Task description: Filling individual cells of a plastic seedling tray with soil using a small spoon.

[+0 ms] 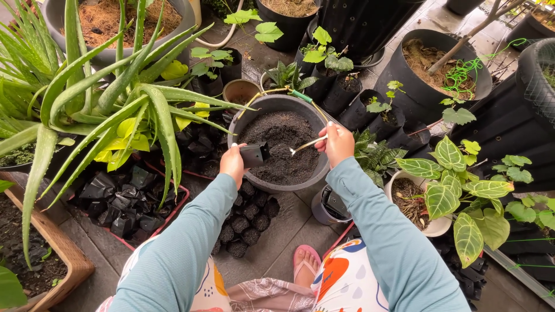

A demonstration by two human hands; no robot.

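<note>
A grey bucket (pixel 272 106) of dark soil (pixel 286 144) stands in front of me. My left hand (pixel 232 164) holds a small black nursery bag (pixel 255 154) open over the bucket's near left edge. My right hand (pixel 336 143) grips a metal spoon (pixel 306 144) whose tip points toward the bag, just above the soil. Both arms wear light teal sleeves.
Several filled black bags (pixel 245 222) sit on the floor by my left arm, and a red crate (pixel 130 199) of empty bags lies to the left. An aloe plant (pixel 115 92), a white pot with veined leaves (pixel 413 199), black pots and my pink sandal (pixel 305 263) surround me.
</note>
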